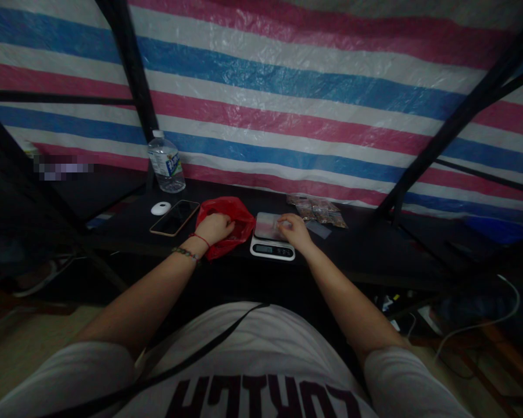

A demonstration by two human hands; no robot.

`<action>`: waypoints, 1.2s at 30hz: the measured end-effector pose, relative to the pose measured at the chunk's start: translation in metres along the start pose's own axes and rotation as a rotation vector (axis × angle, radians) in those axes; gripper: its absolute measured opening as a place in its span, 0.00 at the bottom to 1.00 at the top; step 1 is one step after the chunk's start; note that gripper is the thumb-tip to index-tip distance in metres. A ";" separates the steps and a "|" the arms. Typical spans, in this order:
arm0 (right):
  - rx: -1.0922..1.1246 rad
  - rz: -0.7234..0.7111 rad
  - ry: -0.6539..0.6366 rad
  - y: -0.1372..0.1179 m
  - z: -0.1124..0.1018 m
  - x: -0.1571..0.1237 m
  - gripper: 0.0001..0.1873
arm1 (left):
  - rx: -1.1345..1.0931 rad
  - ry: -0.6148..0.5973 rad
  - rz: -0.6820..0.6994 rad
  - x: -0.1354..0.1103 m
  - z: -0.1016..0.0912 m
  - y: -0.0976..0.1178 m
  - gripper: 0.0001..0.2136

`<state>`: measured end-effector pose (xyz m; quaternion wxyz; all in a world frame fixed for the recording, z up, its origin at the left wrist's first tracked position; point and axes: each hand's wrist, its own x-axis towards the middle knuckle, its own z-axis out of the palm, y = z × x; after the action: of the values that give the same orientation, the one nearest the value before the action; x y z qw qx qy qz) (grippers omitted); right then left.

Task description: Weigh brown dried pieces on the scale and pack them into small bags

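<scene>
My left hand (218,227) reaches into the mouth of a red plastic bag (240,204), its fingers curled and partly hidden; what they grip cannot be made out. To the right, my right hand (295,230) is over the metal plate of a white digital kitchen scale (272,249). Its thumb and fingertips are pinched together at something small, perhaps clear plastic, too faint to name. The scale's display is lit, but its digits are unreadable. Just beyond my right hand lie several small clear bags of brownish bits (322,210) and a flat clear bag (319,229).
Left of the red bag are a smartphone (175,218), a round white case (161,208) and a clear plastic bottle (168,165). Black metal posts (135,75) rise on both sides of the black table (366,244). Behind hangs a striped plastic sheet (279,110).
</scene>
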<state>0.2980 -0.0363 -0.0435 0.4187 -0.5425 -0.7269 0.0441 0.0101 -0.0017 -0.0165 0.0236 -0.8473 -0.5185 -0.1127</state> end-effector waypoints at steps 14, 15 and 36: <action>-0.083 0.237 0.172 0.031 -0.042 0.001 0.09 | -0.021 0.012 0.006 0.001 0.000 -0.003 0.26; -0.105 0.277 0.170 0.038 -0.046 -0.001 0.09 | -0.026 0.018 0.008 0.001 0.001 -0.004 0.26; -0.188 0.453 0.091 0.073 -0.049 -0.015 0.14 | -0.217 0.013 0.258 0.008 0.004 -0.017 0.18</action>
<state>0.3865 -0.0382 -0.0583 0.3779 -0.7296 -0.5682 0.0444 -0.0001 0.0140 -0.0202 -0.0504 -0.9037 -0.3900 -0.1693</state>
